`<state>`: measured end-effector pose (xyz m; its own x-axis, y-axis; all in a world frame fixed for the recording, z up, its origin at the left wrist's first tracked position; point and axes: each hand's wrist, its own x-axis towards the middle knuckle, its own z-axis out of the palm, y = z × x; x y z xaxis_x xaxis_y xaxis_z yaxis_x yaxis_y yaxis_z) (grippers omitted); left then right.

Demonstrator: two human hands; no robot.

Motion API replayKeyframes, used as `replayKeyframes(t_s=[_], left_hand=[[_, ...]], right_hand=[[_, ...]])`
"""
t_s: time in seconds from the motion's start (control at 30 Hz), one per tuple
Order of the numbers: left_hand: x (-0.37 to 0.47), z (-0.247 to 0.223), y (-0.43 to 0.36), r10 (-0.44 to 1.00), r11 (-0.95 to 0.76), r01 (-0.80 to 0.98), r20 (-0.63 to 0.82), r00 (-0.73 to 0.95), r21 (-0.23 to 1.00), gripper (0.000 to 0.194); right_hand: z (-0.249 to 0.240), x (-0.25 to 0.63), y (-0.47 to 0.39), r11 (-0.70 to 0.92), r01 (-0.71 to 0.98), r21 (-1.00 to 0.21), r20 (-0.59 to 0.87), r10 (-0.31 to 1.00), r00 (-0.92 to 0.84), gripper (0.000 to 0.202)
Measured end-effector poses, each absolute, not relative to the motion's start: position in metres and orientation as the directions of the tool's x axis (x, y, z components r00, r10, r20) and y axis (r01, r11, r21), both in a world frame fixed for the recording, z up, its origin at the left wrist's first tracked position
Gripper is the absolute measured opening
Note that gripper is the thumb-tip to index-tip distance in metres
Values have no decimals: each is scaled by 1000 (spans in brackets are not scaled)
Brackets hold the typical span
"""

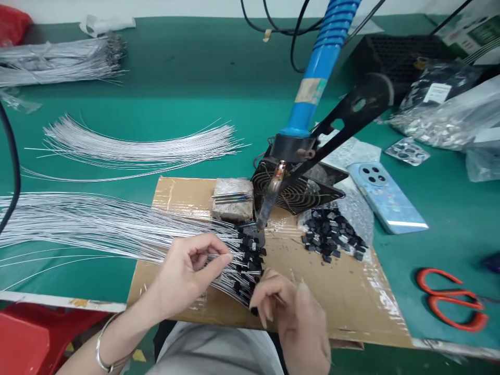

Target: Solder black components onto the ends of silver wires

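My left hand (195,268) pinches a white wire between thumb and forefinger, close to its black end piece. The wire belongs to a long bundle of white wires (89,221) that runs in from the left, with small black pieces (250,260) on its right ends. My right hand (292,315) is beside these ends, its fingers curled. Whatever those fingers hold, if anything, is hidden. Above the black ends, a blue-handled soldering iron (312,94) points down, fixed in a black bracket (347,120).
Cardboard (332,307) lies under the work. Behind are a block with thin rods (233,200) and a black fan (300,187). Loose black pieces (332,234), a phone (390,200) and red-handled scissors (449,299) are to the right. Another wire bundle (144,148) lies farther back.
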<state>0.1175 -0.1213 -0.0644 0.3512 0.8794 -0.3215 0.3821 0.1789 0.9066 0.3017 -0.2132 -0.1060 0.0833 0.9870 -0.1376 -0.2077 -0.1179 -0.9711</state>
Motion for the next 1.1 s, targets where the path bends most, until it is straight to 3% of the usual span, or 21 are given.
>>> replayKeyframes(t_s=[0.1,0.2,0.33,0.43,0.53,0.9,1.1], left_hand=[[119,-64,-122,878,161,367,-303,372,916,21],[121,-64,-122,879,150,369,-295,375,917,21],[122,-64,-123,873,185,405,-339,351,895,21],[122,-64,-124,875,197,387,-340,345,901,22],[123,-63,-124,875,190,350,-320,363,917,23],[128,-65,-129,888,173,383,-312,339,907,23],[129,-68,-133,902,138,414,-287,322,900,22]], right_hand=[[-101,291,-210,-60,-69,-996,-57,997,-47,68],[-97,285,-207,5,-54,-999,9,997,-71,64],[-94,286,-208,-13,-163,-987,-40,985,167,60],[-93,288,-207,-124,-137,-983,-163,931,327,44],[-92,286,-202,-217,-119,-969,-246,894,374,26],[-96,280,-190,-278,-393,-876,-384,896,222,17],[-104,283,-190,-258,-448,-856,-360,919,159,16]])
